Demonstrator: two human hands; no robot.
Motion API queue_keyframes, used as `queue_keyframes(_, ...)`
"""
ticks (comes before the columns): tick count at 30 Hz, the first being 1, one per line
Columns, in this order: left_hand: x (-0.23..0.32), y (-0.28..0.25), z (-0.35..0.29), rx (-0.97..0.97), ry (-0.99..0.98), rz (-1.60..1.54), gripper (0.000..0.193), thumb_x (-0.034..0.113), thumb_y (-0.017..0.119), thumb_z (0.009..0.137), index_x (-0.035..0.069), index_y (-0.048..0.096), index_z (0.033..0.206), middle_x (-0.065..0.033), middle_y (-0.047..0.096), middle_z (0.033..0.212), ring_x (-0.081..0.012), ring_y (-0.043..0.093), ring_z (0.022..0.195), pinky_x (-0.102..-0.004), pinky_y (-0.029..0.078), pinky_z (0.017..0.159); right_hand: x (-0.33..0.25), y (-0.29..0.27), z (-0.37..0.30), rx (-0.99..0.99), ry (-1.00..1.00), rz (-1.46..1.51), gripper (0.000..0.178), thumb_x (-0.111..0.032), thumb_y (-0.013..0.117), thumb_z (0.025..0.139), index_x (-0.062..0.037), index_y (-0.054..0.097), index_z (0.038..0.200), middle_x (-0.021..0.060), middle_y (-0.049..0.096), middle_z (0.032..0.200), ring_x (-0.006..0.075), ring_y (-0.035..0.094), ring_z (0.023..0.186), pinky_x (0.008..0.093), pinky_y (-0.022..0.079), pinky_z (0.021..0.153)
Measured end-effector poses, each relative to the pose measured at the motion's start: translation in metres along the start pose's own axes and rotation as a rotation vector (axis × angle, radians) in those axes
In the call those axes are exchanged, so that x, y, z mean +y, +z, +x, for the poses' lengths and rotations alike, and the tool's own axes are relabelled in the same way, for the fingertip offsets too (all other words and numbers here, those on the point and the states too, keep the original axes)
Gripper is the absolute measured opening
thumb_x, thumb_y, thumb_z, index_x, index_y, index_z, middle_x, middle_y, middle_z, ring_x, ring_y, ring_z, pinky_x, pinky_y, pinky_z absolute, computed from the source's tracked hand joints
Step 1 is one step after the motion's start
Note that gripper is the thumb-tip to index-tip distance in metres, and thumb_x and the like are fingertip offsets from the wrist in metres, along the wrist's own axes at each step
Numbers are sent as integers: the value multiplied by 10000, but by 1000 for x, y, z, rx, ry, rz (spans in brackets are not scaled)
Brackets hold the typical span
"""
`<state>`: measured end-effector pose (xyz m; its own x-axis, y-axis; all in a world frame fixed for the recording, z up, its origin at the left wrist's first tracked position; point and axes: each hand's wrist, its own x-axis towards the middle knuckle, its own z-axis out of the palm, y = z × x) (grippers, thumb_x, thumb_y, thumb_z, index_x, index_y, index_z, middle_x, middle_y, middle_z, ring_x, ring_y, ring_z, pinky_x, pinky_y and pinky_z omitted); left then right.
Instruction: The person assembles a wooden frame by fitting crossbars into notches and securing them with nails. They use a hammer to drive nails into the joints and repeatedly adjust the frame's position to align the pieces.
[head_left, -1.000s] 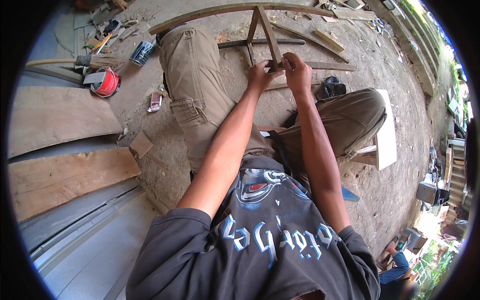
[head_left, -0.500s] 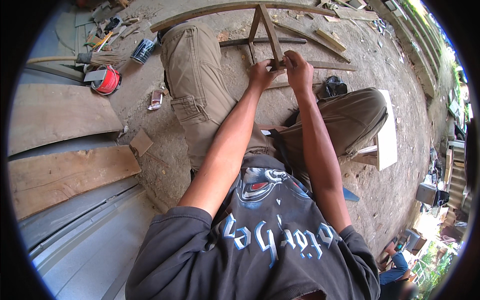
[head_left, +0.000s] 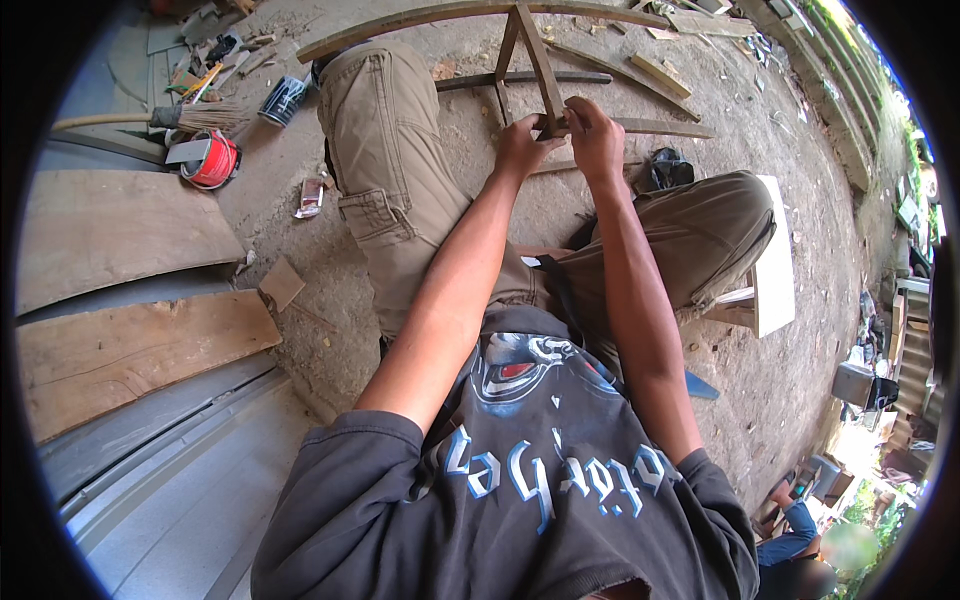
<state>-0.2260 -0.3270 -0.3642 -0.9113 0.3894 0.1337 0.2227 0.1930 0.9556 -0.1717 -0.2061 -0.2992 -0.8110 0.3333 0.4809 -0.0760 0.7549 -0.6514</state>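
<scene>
My left hand (head_left: 522, 145) and right hand (head_left: 594, 135) stay clamped together on the wooden frame (head_left: 530, 50), barely shifted, so the grip holds.

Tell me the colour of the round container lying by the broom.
The round container is red with a pale lid, best seen in the head view, beside the broom.

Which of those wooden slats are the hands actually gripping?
Both hands, left hand and right hand, grip the angled slat of the frame; the loose slats beyond lie untouched.
</scene>
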Motion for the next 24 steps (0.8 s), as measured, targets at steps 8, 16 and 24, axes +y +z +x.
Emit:
queue_keyframes(8,-21,-24,6,232,-99,17,355,146,780,788,23,711,1114,-122,749,1038,-210,710,996,-322,530,913,-1,-1,1,4,-10,57,173,-136,667,898,-90,717,1058,155,724,934,357,707,865,409,547,750)
queue_keyframes(16,33,-22,6,181,248,72,268,111,713,855,80,716,1122,-56,758,1013,-159,709,933,-314,527,863,0,-6,1,17,-3,60,177,-156,698,872,-81,743,1026,169,726,952,356,707,863,411,548,766)
queue_keyframes(24,28,-15,6,200,372,162,317,67,722,815,77,700,1131,-82,723,1066,-249,672,1036,-368,511,931,1,-3,3,23,12,48,198,-143,693,869,-83,749,1049,169,726,991,346,708,895,407,551,787)
